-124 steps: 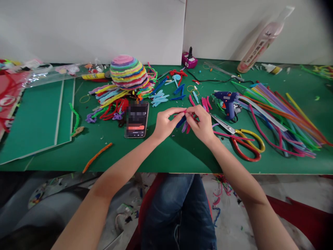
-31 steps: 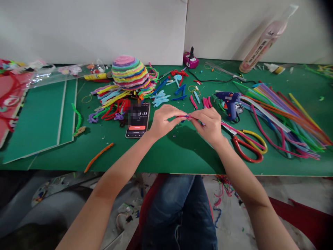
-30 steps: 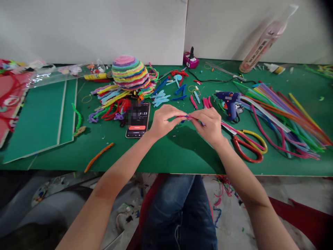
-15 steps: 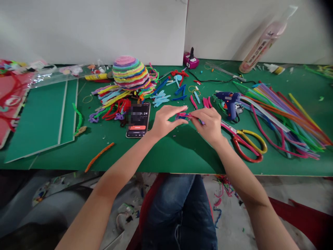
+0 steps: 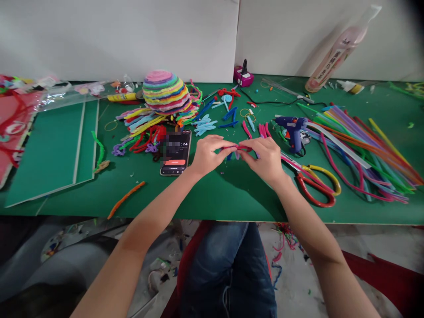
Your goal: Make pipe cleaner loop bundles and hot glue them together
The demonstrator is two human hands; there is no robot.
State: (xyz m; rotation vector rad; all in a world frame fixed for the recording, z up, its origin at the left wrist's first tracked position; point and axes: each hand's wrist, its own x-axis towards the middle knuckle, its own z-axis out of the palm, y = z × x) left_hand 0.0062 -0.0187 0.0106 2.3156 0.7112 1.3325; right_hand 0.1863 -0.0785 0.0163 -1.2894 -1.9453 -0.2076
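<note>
Above the front middle of the green table, my left hand and my right hand meet fingertip to fingertip. Both pinch short fuzzy pipe cleaners, pink on top with bits of blue and purple showing below. My fingers cover most of the pieces, so how they are joined is hidden. To the left of my left hand lies a phone with a lit screen. Scissors with red and yellow handles rest right of my right hand, partly beneath a pink pipe cleaner.
A blue glue gun lies beyond the scissors, beside a heap of long pipe cleaners. A striped pipe-cleaner dome stands at the back left. Short light-blue pieces lie mid-table. A pink bottle leans by the wall.
My left fingers have closed from a wider gap onto the pipe cleaners, and both hands' fingertips have come together. The pink piece now lies level between them.
</note>
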